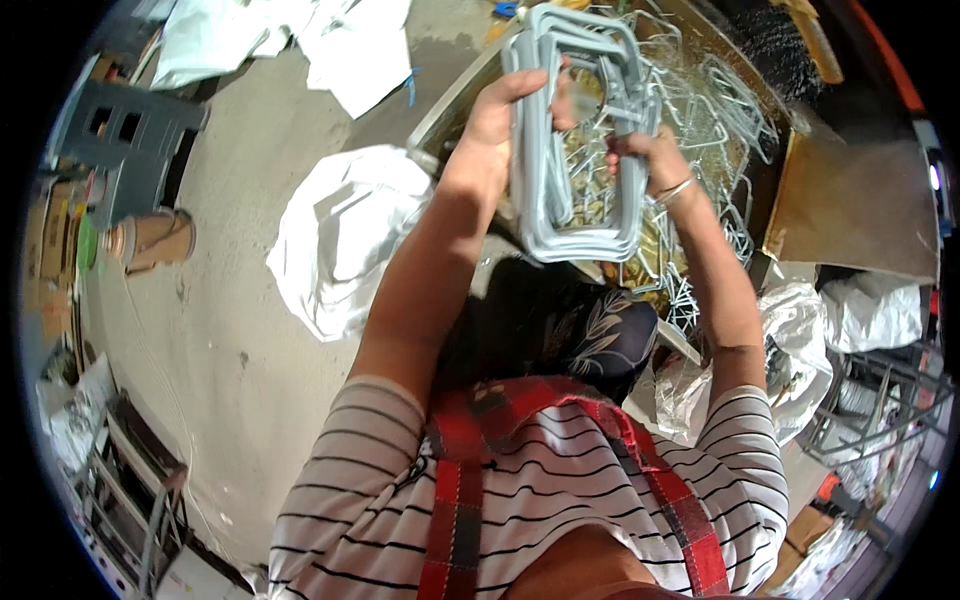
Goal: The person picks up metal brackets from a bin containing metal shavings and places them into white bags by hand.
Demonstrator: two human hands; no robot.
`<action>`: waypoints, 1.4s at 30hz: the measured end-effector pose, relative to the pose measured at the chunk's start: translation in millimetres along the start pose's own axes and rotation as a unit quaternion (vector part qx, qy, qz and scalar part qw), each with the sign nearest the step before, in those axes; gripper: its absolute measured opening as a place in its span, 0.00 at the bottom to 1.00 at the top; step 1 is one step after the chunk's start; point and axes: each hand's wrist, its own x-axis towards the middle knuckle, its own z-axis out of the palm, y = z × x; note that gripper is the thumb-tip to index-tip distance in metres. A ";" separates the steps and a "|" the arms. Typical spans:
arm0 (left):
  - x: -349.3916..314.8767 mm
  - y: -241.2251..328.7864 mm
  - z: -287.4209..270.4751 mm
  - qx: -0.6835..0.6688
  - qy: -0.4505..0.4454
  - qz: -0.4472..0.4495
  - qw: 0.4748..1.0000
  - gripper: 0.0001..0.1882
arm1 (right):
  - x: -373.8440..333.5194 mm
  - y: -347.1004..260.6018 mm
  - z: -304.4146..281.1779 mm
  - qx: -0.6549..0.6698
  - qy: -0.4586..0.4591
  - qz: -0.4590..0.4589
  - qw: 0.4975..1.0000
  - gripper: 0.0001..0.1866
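A stack of grey rectangular metal frames (532, 190) is held up in front of me, over the near left part of a bin. My left hand (497, 112) is closed around its left long side, with fingertips showing inside the opening. On the opposite side, my right hand (652, 160) grips the right long side, slightly blurred. Beneath and beyond the stack, the bin (455, 100) holds a tangle of bent wire pieces (735, 105), grey and shiny. Part of that heap is hidden behind the frames and my right arm.
A white sack (345, 235) lies on the floor left of the bin. White sheets (360, 50) are spread farther off. At the left stand a dark plastic stool (125, 125) and a tan cylindrical container (160, 240). A brown board (850, 205) and crumpled sacks (795, 345) are at the right.
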 end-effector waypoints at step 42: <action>-340.3 52.9 -136.6 0.092 0.541 -0.034 0.835 0.14 | 124.7 304.8 173.6 -0.506 -0.097 -0.034 0.857 0.41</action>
